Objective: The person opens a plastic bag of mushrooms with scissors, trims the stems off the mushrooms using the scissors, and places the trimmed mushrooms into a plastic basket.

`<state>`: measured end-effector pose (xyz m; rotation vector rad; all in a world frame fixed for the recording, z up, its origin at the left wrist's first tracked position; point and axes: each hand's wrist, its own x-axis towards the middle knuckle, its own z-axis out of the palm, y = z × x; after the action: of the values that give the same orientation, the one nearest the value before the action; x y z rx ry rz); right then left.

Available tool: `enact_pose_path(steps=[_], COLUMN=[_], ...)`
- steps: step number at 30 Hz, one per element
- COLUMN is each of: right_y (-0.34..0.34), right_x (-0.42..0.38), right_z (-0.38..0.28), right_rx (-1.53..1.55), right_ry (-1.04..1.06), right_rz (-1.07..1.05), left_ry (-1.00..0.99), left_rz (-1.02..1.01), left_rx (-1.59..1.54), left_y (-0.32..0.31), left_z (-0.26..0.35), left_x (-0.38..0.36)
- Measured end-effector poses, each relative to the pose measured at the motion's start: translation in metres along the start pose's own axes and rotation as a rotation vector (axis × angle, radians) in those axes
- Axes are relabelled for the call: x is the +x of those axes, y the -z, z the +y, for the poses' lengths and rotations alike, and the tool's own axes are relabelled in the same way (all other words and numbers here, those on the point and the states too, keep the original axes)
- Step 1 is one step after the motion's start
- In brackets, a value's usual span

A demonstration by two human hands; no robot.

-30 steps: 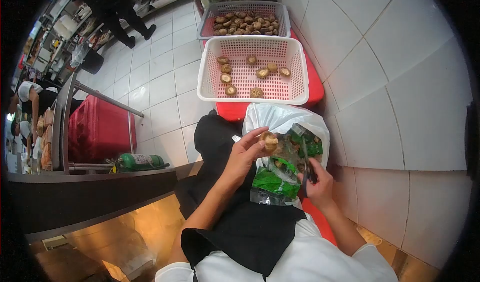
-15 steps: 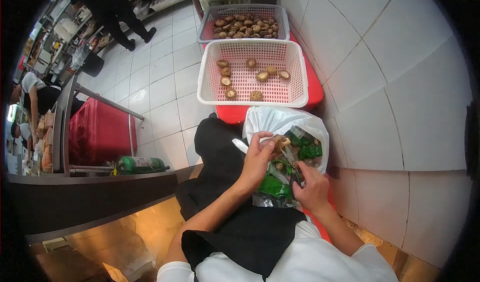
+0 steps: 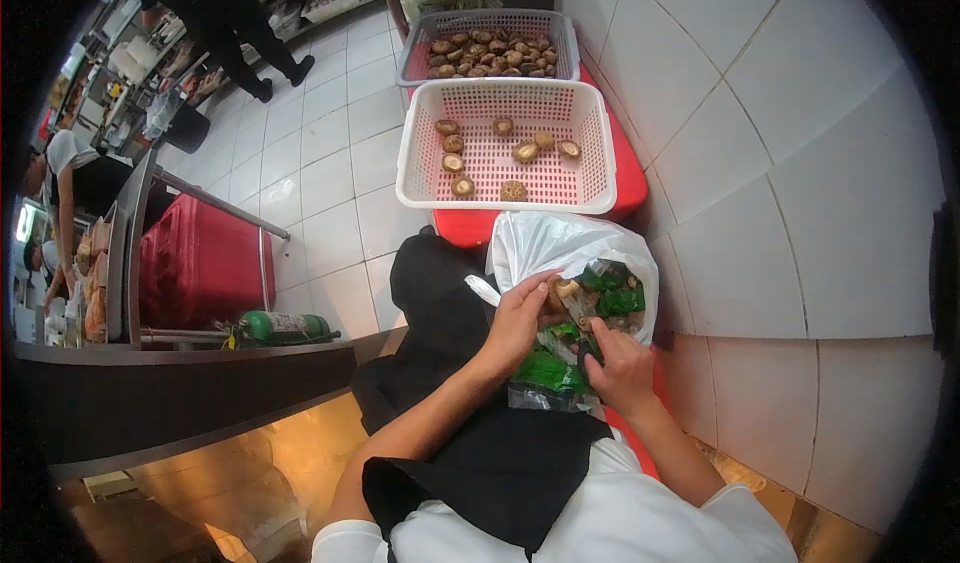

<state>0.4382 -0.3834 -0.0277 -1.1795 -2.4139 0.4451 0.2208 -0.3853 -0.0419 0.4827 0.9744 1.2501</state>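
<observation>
mushroom [image 3: 555, 301]: brown cap, pale stem
left hand [image 3: 520, 320]: fingers gripping mushroom
right hand [image 3: 622, 368]: fingers wrapped round scissors [image 3: 587, 351]
cylinder [image 3: 275, 327]: label unreadable

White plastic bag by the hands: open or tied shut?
Open. The white plastic bag is spread at its mouth, where crumpled green plastic packaging shows near the right hand.
</observation>
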Motion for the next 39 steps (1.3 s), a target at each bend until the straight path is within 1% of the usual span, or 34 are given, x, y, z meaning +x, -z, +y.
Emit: enact_pose_path(steps=[3,6,7,10,12,13,15,16,18,19,21,24,27,29,30,31,32,33,34,35,37,39], right_y=[-0.003,-0.010,-0.012,-0.014,-0.018,-0.019,-0.016,-0.014,-0.007,-0.005,-0.006,-0.003,-0.008,-0.013,-0.016,-0.017,-0.018,-0.018,-0.018,-0.018,-0.017,-0.016], right_x=[-0.002,-0.008,-0.010,-0.019,-0.028,-0.032,-0.034,-0.034,-0.028,-0.026,-0.025,-0.022,-0.024,-0.026,-0.027,-0.027,-0.028,-0.028,-0.028,-0.028,-0.028,-0.027], right_z=[0.003,0.008,0.010,0.009,0.011,0.012,0.013,0.012,0.009,0.008,0.010,0.010,0.013,0.017,0.019,0.021,0.023,0.023,0.024,0.024,0.023,0.022], right_rx=[0.052,0.161,0.202,0.628,0.878,1.001,1.168,1.252,1.326,1.363,1.305,1.284,1.274,1.267,1.242,1.217,1.192,1.183,1.175,1.168,1.139,1.115], right_ry=[-0.010,-0.007,-0.003,-0.282,-0.431,-0.507,-0.607,-0.657,-0.677,-0.688,-0.688,-0.712,-0.730,-0.723,-0.717,-0.712,-0.705,-0.703,-0.699,-0.695,-0.685,-0.676], right_rz=[-0.015,0.005,0.019,-0.144,-0.196,-0.222,-0.225,-0.226,-0.199,-0.184,-0.174,-0.164,-0.136,-0.112,-0.111,-0.112,-0.113,-0.120,-0.123,-0.125,-0.136,-0.121], left_ry=[0.020,0.042,0.014,-0.061,-0.090,-0.077,-0.055,-0.072,-0.103,-0.086,-0.052,-0.075,-0.055,0.067,-0.002,-0.112,-0.184,-0.230,-0.313,-0.387,-0.425,-0.301], left_rz=[0.022,0.006,-0.009,-0.044,-0.066,-0.063,-0.057,-0.047,-0.028,-0.017,0.004,0.015,0.036,0.087,0.095,0.152,0.209,0.280,0.282,0.300,0.413,0.363], left_rx=[-0.035,0.018,0.064,0.185,0.239,0.218,0.177,0.210,0.276,0.241,0.171,0.205,0.211,0.334,0.471,0.568,0.581,0.465,0.309,0.296,0.247,0.346], left_y=[0.001,0.001,0.003,0.009,0.007,0.004,-0.002,0.001,0.008,0.008,0.005,0.004,0.008,0.011,0.027,0.037,0.040,0.042,0.029,0.038,0.031,0.051], left_z=[-0.002,-0.001,-0.004,-0.012,-0.011,-0.010,-0.005,-0.008,-0.013,-0.012,-0.008,-0.005,0.009,0.044,0.046,0.052,0.067,0.077,0.097,0.099,0.105,0.088], left_x=[0.001,0.003,0.004,0.008,0.008,0.006,0.003,0.005,0.009,0.008,0.005,0.003,-0.003,-0.004,0.010,0.025,0.034,0.050,0.048,0.060,0.058,0.057])
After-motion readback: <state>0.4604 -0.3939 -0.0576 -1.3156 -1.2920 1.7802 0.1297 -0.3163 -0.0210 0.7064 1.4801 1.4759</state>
